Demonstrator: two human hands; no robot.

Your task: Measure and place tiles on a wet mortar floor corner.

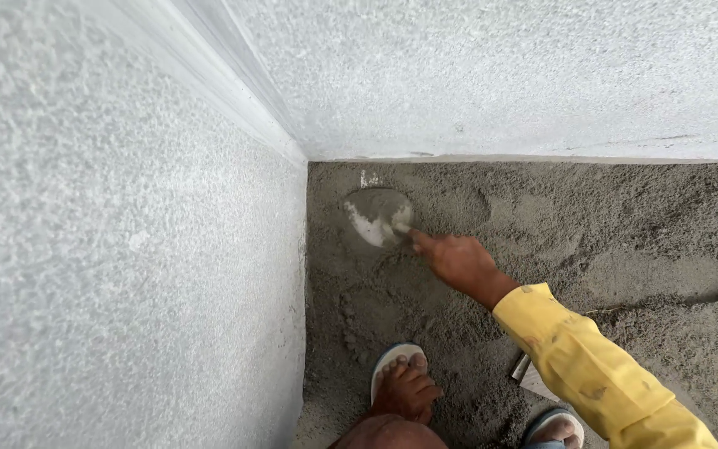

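Trowel (378, 217) flat on grey sand (625, 216), right hand (456, 258) grip clamped on its handle.

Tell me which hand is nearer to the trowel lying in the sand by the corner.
Right. The right hand grips the handle of the trowel, its blade flat on the sand by the wall corner. The left hand is out of view.

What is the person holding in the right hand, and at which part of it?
The right hand holds a trowel by its handle end; the fingers hide the handle. Its blade lies flat on the grey sand near the wall corner. The left hand is out of view.
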